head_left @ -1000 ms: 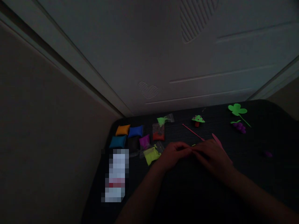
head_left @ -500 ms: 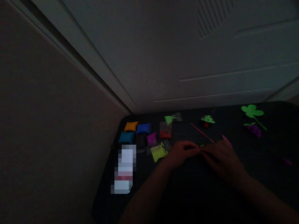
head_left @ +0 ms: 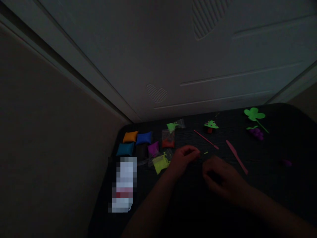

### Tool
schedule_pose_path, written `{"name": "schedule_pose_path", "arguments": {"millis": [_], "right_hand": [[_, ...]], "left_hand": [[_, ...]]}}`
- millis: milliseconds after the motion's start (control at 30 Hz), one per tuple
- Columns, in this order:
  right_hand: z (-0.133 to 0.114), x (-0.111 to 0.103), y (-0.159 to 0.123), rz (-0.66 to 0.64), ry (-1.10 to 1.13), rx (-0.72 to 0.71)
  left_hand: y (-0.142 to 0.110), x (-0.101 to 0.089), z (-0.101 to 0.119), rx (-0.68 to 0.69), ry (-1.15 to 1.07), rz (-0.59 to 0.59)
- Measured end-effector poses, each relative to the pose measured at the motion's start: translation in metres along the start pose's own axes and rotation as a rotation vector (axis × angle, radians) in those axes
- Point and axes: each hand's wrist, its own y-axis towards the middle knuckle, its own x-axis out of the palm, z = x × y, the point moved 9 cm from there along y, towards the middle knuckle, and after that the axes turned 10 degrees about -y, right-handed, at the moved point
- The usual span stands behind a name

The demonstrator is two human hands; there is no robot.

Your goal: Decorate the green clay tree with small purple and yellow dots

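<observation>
The scene is very dark. My left hand (head_left: 184,158) rests on the black table (head_left: 272,178) with its fingertips pinched together, next to a tiny green clay bit (head_left: 205,152). My right hand (head_left: 219,177) sits just right of it, lower, fingers curled; what either holds is too dim to name. A pink plastic knife (head_left: 237,157) and a thin pink stick tool (head_left: 206,139) lie just beyond the hands. A yellow-green clay bag (head_left: 160,163) lies beside my left hand.
Clay packets lie at the table's left: orange (head_left: 130,136), blue (head_left: 143,138), teal (head_left: 125,149), purple (head_left: 153,149), red (head_left: 168,140), green (head_left: 173,126). A clay mushroom tree (head_left: 210,125), green clover (head_left: 254,115) and purple grapes (head_left: 256,132) stand far right. A white door (head_left: 198,66) rises behind.
My hands, joined fingertip to fingertip before, have come apart. The right hand has drawn back toward me, uncovering the pink knife.
</observation>
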Motion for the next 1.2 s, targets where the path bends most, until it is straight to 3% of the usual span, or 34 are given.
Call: {"name": "schedule_pose_path", "arguments": {"millis": [267,533,733,933,1200], "right_hand": [[0.021,-0.017,-0.001,0.170,0.105,0.081],[0.030,-0.020,-0.001,0.130,0.125,0.213],[0.030,-0.020,0.003,0.045,0.117,0.219],[0.039,-0.023,-0.002,0.095,0.116,0.301],[0.031,-0.023,0.001,0.120,0.137,0.231]], "left_hand": [[0.000,0.000,0.000,-0.013,-0.049,0.014],[-0.002,0.000,0.000,-0.043,-0.060,0.016],[-0.002,0.001,0.000,-0.050,-0.067,0.017],[-0.002,0.001,0.002,-0.071,-0.068,0.021],[-0.003,0.000,0.001,-0.106,-0.090,0.053]]}}
